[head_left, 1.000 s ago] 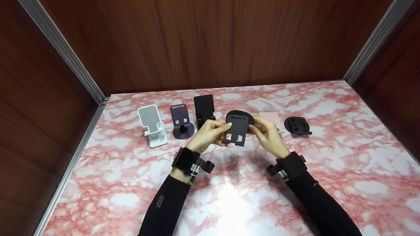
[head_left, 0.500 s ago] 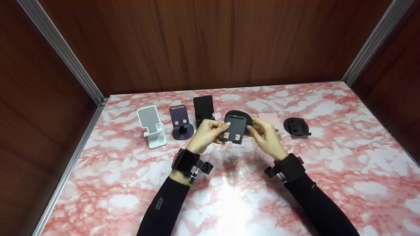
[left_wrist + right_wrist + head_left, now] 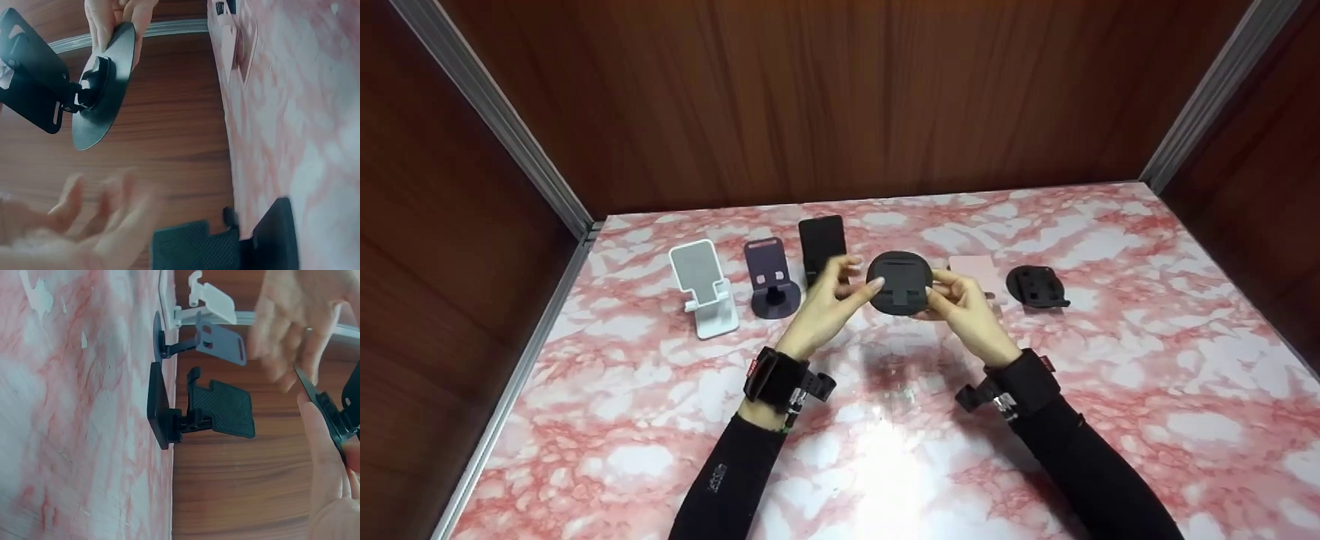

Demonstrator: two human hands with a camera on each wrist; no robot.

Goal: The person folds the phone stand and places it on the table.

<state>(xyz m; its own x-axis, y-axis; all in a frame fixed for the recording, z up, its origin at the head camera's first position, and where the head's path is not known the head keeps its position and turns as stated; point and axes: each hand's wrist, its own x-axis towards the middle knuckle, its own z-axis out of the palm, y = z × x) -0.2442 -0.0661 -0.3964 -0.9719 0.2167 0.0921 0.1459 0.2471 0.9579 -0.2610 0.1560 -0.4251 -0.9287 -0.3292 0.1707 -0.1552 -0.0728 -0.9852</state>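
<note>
A black phone stand point(image 3: 900, 281), with a round base and a slotted plate, is held up above the table in the head view. My right hand point(image 3: 973, 315) pinches the base at its right edge; the left wrist view shows the thumb and fingers on either side of the round base point(image 3: 115, 104). My left hand point(image 3: 819, 313) is at the stand's left side, its thumb tip right at the edge. Its other fingers are spread away from the base, blurred in the left wrist view. The plate and base are joined by a short hinge.
To the left stand a white phone stand point(image 3: 702, 281), a purple phone stand point(image 3: 769, 262) and a black phone stand point(image 3: 822, 238), partly behind my left hand. A folded pink stand point(image 3: 971, 270) and a folded black stand point(image 3: 1036, 286) lie to the right. Wood panels enclose the marbled table point(image 3: 1147, 360).
The stand's plate has tilted up and now overlaps the round base in the head view. My left fingers have come off the stand and spread, while the right hand keeps its pinch.
</note>
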